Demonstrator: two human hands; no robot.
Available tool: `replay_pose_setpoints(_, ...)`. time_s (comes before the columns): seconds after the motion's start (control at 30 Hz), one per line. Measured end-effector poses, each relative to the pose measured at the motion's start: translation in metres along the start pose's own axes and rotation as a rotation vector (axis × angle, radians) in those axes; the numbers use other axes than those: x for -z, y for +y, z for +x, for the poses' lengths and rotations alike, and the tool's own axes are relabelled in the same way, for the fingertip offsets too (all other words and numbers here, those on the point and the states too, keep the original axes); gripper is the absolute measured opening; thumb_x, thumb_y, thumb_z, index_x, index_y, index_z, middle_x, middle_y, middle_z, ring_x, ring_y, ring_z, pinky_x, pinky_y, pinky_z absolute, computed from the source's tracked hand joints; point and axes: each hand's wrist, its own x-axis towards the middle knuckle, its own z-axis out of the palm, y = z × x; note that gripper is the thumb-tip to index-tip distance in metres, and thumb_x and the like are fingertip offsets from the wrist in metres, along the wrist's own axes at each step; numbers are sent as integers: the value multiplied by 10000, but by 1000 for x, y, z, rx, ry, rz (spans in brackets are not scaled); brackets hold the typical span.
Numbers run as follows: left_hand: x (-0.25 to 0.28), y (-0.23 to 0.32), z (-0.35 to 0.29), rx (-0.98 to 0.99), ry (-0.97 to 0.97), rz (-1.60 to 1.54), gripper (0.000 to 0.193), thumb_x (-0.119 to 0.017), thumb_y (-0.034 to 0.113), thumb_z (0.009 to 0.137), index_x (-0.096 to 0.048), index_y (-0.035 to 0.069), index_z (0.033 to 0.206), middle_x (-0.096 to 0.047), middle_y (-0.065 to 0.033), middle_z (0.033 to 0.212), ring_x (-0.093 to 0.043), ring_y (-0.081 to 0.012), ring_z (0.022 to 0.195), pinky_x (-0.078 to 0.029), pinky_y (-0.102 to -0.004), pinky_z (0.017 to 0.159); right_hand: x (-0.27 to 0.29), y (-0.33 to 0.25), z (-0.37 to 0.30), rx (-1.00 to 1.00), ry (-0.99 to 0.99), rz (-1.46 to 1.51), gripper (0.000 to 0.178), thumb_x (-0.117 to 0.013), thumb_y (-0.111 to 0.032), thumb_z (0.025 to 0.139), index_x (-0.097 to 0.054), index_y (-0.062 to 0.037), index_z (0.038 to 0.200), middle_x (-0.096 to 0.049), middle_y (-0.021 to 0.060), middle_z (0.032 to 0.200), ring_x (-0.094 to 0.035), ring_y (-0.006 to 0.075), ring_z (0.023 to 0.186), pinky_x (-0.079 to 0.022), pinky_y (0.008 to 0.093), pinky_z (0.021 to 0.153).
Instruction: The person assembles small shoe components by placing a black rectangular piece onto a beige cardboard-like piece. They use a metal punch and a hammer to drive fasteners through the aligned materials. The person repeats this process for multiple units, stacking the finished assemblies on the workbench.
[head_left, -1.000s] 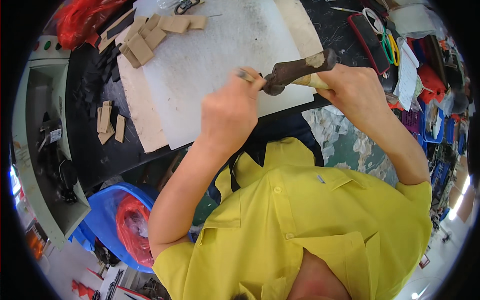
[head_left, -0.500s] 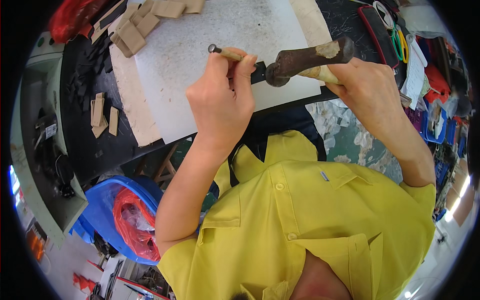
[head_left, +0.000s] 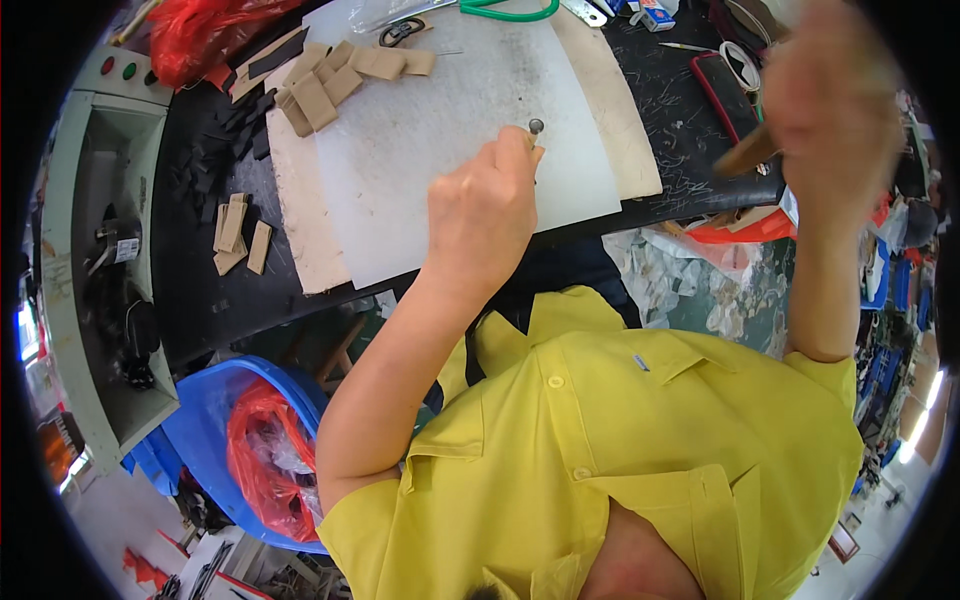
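My left hand [head_left: 482,208] is closed around a slim metal punch [head_left: 537,127], whose round steel head sticks up above my fingers. It stands over the near right part of a white cutting board [head_left: 390,200], and my fist hides the punch's lower end. Off to the right, my right hand [head_left: 835,100] is raised and smeared by motion. From it juts the blurred brown end of a hammer [head_left: 747,153]; the rest of the hammer is hidden. The black strip seen earlier by the punch is mostly covered by my left hand.
Tan folded strips [head_left: 318,98] lie at the board's far left, with black pieces [head_left: 225,145] beside them. More tan pieces [head_left: 232,228] rest on the black table. A red-cased phone [head_left: 722,98] lies right. A blue tub [head_left: 225,385] with red bags stands below left.
My right hand has swung the hammer up and right, away from the punch. My left hand has shifted right and turned, still gripping the punch. The view has moved slightly.
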Motion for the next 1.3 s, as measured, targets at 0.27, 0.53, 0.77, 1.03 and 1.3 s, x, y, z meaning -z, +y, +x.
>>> replay_pose_setpoints(0.27,2,-7,-6,74,30,-63,119,-677,83,894,-567,38,901,-656,-103,713,-642,-281,583,-455,-348,483,-58,9,-33,210,-334,-481,266,-729,-169,791,-494,-119,905,-590,98,639,-629,338,628,-469,435,514)
replay_pose_setpoints(0.53,10,-5,-8,143,-3,-102,70,-617,44,936,-564,24,977,-669,-111,739,-677,-265,634,-501,-343,549,-90,11,-38,243,-469,-432,253,-683,-131,800,-474,-123,943,-551,61,626,-627,284,601,-455,394,471)
replay_pose_setpoints(0.77,37,-34,-18,405,41,-631,70,-553,28,994,-542,-39,1010,-696,-138,848,-719,-213,885,-598,-287,772,-89,9,-35,243,-487,-439,211,-652,-103,800,-490,-128,932,-512,61,613,-601,279,573,-433,397,461)
replay_pose_setpoints(1.03,47,-37,-23,410,-46,-578,73,-595,5,962,-566,-62,957,-698,-140,920,-711,-183,839,-588,-268,738,-87,8,-31,253,-501,-427,202,-639,-94,799,-490,-131,931,-484,57,616,-588,275,581,-419,392,463)
replay_pose_setpoints(1.3,41,-41,-26,327,-28,-510,104,-676,-30,887,-579,-45,855,-698,-107,861,-706,-150,710,-564,-243,637,-87,8,-32,246,-494,-418,196,-641,-95,795,-497,-129,923,-485,60,617,-589,273,575,-419,385,460)
